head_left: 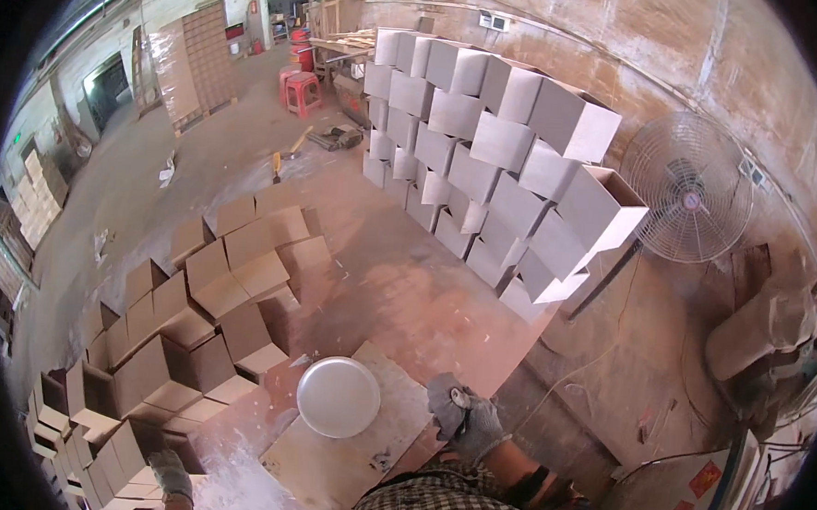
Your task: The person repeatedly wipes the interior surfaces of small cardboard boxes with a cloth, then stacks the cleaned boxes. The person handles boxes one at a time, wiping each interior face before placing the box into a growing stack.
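Low at the left, my gloved left hand (171, 475) reaches to the stack of brown cardboard boxes (181, 372); its fingers are closed on the edge of a cardboard box (132, 453). My right hand (475, 425), in a grey glove, is raised in front of my checked clothing. It is closed around something small and grey, whose kind I cannot make out. Between my hands a round, pale vessel or disc (338, 397) rests on a flat board (303, 462). White splashes mark the floor left of it.
A tall stack of whitish open-ended boxes (498, 140) stands ahead to the right. Behind its right end is a large round fan (689, 196). Red stools (302, 92) and wrapped pallet stacks (192, 64) are farther back. A leaning panel (682, 491) is at the lower right.
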### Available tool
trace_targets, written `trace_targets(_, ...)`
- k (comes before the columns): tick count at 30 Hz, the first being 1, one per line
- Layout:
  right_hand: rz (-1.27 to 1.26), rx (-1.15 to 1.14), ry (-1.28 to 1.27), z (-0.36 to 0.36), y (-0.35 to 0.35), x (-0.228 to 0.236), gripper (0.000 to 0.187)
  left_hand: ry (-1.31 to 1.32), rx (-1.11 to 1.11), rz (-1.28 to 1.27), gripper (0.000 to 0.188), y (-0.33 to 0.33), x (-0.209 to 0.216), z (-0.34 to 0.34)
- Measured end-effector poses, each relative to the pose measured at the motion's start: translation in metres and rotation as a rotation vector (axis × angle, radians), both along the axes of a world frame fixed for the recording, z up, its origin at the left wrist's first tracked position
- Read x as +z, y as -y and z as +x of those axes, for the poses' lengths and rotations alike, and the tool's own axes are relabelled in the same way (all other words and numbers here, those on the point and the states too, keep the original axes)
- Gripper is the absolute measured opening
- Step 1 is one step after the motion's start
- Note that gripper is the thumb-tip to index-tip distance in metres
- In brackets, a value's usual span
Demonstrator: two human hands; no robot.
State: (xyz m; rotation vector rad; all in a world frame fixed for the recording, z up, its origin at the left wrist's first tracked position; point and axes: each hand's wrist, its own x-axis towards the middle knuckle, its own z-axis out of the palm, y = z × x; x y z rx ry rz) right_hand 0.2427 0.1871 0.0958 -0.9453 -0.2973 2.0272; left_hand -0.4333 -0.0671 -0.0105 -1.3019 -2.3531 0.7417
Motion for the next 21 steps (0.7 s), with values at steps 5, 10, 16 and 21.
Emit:
trace_targets(5,0.061,-0.037,-0.004,0.001,-0.004,0.010,0.048,0.217,0.025,0.307,0.028,-0.012,0.064,0.069)
trace_targets(10,0.067,-0.004,-0.024,0.011,-0.015,0.013,0.043,0.468,0.014,0.603,0.028,-0.031,0.139,0.162)
trace_targets(16,0.096,-0.043,-0.070,0.021,-0.030,-0.018,0.042,0.772,-0.094,0.752,0.029,-0.079,0.203,0.277)
trace_targets(21,0.118,0.003,-0.196,0.030,-0.047,-0.030,0.041,0.956,-0.167,0.762,0.029,-0.102,0.230,0.349)
